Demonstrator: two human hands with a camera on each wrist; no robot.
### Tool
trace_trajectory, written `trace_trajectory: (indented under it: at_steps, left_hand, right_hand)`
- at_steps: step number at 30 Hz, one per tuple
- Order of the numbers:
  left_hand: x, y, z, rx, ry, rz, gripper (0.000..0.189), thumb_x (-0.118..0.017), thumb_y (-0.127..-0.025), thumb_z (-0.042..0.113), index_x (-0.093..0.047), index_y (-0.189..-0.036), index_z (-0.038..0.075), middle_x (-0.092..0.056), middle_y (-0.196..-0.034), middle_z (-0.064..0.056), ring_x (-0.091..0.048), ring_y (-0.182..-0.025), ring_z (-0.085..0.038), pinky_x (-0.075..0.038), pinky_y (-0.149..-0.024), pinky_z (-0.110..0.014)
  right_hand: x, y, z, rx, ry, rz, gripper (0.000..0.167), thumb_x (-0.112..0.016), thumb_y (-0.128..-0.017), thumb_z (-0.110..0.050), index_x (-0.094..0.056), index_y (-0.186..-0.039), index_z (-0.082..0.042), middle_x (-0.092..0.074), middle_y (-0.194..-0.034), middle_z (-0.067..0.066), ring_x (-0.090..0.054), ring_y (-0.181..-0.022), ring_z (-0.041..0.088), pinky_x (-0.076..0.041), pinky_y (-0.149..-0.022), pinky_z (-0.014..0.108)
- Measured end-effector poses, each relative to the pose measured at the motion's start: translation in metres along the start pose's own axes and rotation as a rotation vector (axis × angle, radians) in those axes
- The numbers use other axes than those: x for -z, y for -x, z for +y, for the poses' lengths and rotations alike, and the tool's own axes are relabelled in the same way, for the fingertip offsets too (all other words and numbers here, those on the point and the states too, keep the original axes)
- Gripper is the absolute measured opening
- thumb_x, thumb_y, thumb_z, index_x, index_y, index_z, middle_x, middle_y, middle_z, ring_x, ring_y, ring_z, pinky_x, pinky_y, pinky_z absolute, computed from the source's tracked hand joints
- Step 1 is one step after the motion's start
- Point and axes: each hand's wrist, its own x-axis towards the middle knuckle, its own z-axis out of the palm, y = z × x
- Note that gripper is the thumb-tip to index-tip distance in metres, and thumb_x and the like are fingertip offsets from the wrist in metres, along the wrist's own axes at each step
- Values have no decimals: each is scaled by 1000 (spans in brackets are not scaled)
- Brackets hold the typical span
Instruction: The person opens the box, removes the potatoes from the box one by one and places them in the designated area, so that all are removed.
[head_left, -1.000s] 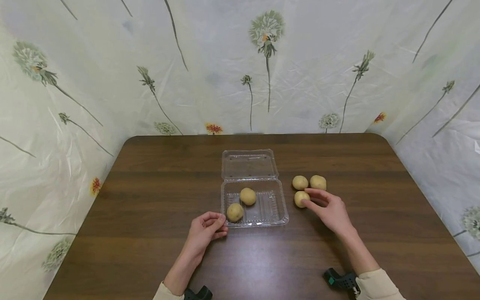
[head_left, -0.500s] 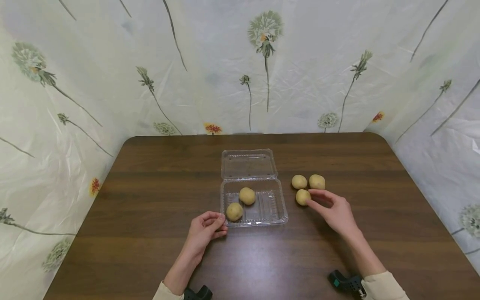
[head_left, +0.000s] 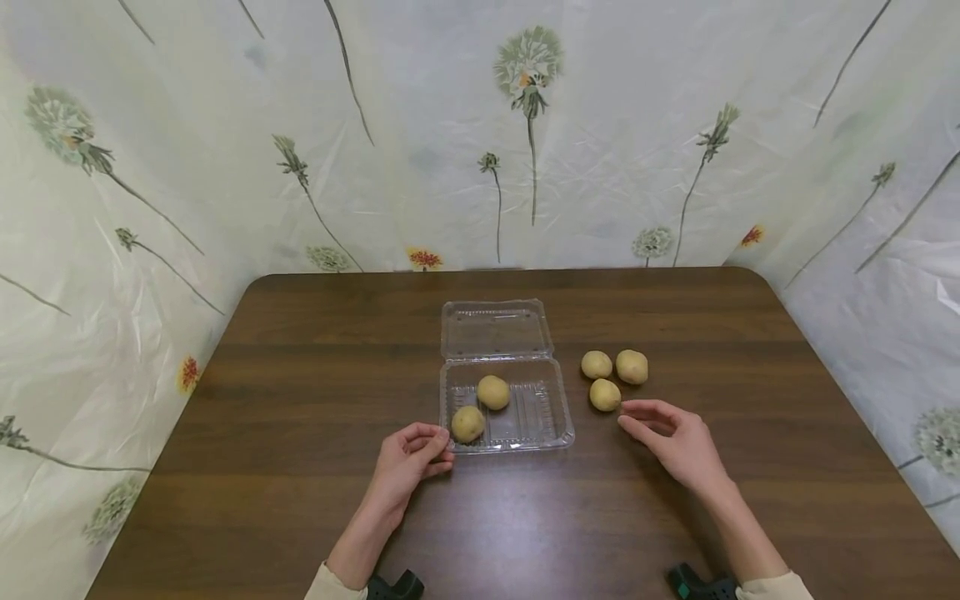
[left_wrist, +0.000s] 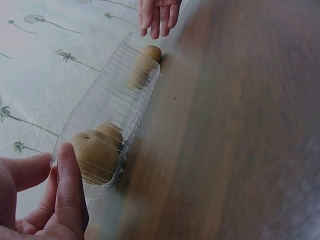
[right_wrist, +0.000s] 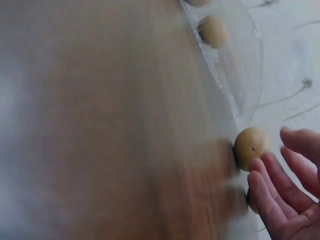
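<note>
My left hand (head_left: 408,462) pinches the near left corner of a clear plastic clamshell container (head_left: 536,425) between thumb and fingers, as the left wrist view shows. Two potatoes lie in the container's base, one in the near left corner (head_left: 468,424) and one (head_left: 493,392) farther back. Right of the container, three more potatoes sit on the table in a tight group. Just off the nearest potato (head_left: 604,395) of that group is my right hand (head_left: 678,442), thumb and fingers apart and holding nothing. The right wrist view shows that potato (right_wrist: 252,148) past the fingertips.
The container's lid (head_left: 497,329) is laid back, away from me, on the brown wooden table (head_left: 337,358). Two of the loose potatoes, a left one (head_left: 596,364) and a right one (head_left: 632,367), are behind the nearest. A flower-patterned sheet (head_left: 420,100) hangs behind the table.
My right hand has let go of the nearest loose potato and drawn back to the right. That potato has shifted slightly toward the other two. My left hand has stayed at the container's corner.
</note>
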Motion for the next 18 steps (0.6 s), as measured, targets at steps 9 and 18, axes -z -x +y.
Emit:
trace_trajectory:
  at_steps: [9,18]
  left_hand:
    - [1,1,0,0,2,1,29,-71,-92,17,-61,-106,-7,-66,-87,-14,-68,-76,-19,-59,-75,-33]
    - [0,1,1,0,-1,-3,30,-71,-92,17,-61,-106,-7,-66,-88,-14,-68,-77,-19,-59,-75,-33]
  right_hand:
    - [-1,12,-2,40,-3,-42,32,-70,-91,-38,-70,-111,-12,-71,-99,0,-68,-90,13,-54,-73,23]
    - [-14,21,-13,58,-106,-114,31,-72,-90,-32,-70,-111,-9,-71,-100,1,-69,-90,17,-56,-74,25]
